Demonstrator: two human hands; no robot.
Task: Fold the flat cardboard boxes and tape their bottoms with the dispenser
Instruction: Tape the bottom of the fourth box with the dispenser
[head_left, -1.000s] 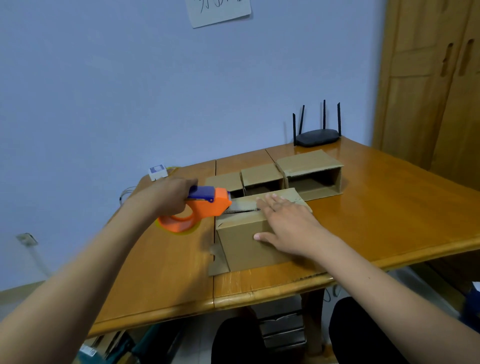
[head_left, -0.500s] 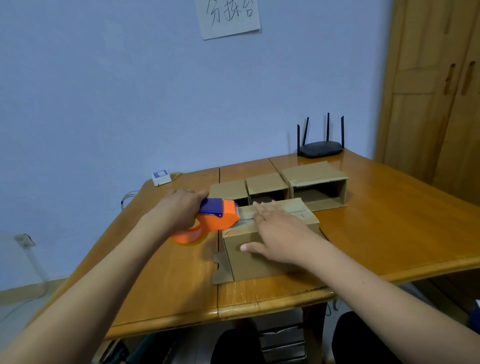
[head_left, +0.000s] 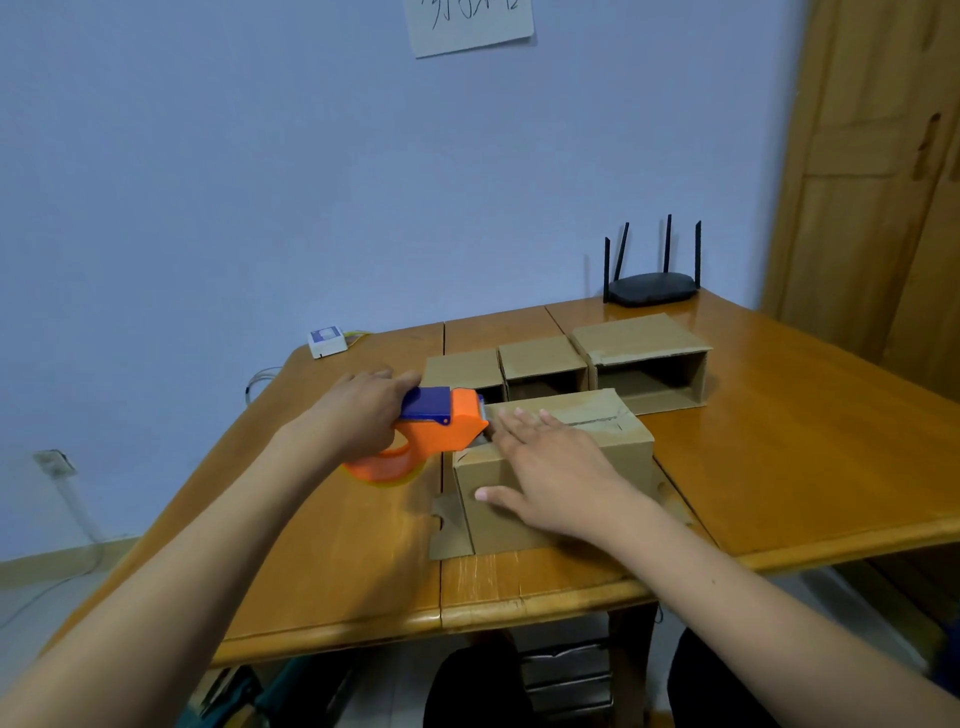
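- Nearest to me, my right hand (head_left: 550, 467) lies flat on the cardboard box (head_left: 613, 441) near the front edge of the table (head_left: 805, 467). The fingers are spread straight across the upturned bottom flaps and the thumb is down on the front face; it pins the box and curls round nothing.
- This box stands bottom up, with loose flaps splayed on the tabletop at its foot.
- Just left of it, my left hand (head_left: 358, 415) has its fingers wrapped round the handle of the orange and blue tape dispenser (head_left: 436, 428), whose nose sits at the left end of the top seam, touching the box.
- I judge the step in hand to be taping this bottom seam. Whether tape already runs along the seam I cannot tell.
- The next move, as I read it, calls for a steady pass along the seam with the flaps pressed shut, then a clean cut at the end.
- Farther back, three folded boxes (head_left: 540, 358) lie in a row, side by side, open ends facing me.
- My count: four boxes, one dispenser.
- Beyond them sit a black router (head_left: 652, 288) and a small white device (head_left: 326, 340) at the wall.
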